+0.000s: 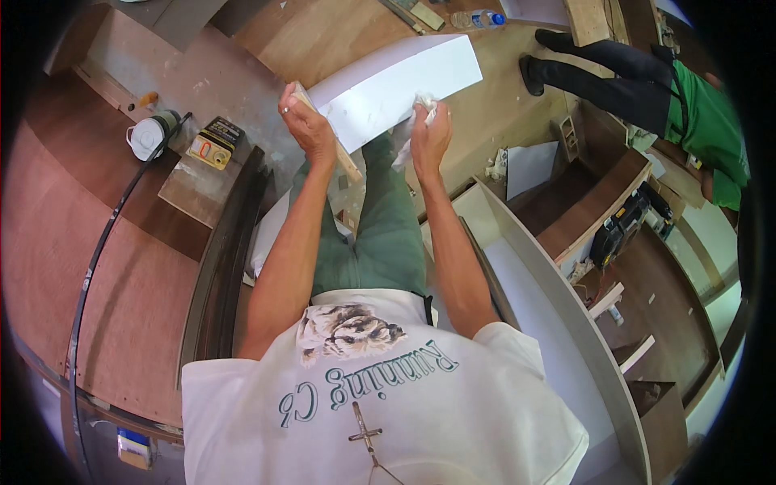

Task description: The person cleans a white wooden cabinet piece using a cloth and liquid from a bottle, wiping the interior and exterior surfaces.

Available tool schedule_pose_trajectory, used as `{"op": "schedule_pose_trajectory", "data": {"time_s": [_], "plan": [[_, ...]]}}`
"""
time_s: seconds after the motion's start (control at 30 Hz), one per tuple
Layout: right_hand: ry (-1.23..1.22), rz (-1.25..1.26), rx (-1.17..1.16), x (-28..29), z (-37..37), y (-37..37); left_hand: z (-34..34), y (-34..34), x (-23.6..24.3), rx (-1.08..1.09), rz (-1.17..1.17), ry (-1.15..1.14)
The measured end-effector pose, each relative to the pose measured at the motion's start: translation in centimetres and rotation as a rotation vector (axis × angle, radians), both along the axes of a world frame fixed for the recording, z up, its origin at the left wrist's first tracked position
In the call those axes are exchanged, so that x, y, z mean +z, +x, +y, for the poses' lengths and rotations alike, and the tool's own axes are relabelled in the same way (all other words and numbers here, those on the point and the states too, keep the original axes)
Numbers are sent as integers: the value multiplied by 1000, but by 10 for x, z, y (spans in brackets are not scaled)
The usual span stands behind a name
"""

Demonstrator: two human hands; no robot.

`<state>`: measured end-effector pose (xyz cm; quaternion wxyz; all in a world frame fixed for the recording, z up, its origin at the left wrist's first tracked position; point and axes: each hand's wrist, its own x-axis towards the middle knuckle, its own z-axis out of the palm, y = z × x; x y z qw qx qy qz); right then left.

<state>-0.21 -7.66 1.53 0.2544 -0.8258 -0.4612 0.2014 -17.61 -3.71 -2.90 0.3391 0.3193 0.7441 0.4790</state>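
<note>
Brown floor (485, 121) lay behind | white panel (396, 93) was far-centre, raised | left hand (311, 129) gripped the wood strip (349, 164) at its left end | right hand (431, 141) clutched a rag (402, 153) | panel seemed stiff, slick, lightish, best taken by its edges

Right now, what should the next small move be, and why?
I'd probably draw the rag across the white board: its face looks faintly marked, the right hand holds the rag at the board's near edge, and the left hand holds its left end.
</note>
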Motion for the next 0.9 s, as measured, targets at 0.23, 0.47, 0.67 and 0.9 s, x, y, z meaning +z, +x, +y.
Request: {"op": "schedule_pose_trajectory", "data": {"time_s": [0.23, 0.47, 0.67, 0.9], "plan": [[-187, 463, -6, 7, -46, -32, 2, 4, 5, 14, -16, -23], [-327, 1175, -340, 43, -37, 30, 4, 1, -3, -8, 73, -3], [-222, 950, -171, 52, -1, 52, 3, -6, -8, 0, 70, 63], [-90, -118, 266, -4, -19, -41, 8, 3, -1, -12, 54, 49]]}}
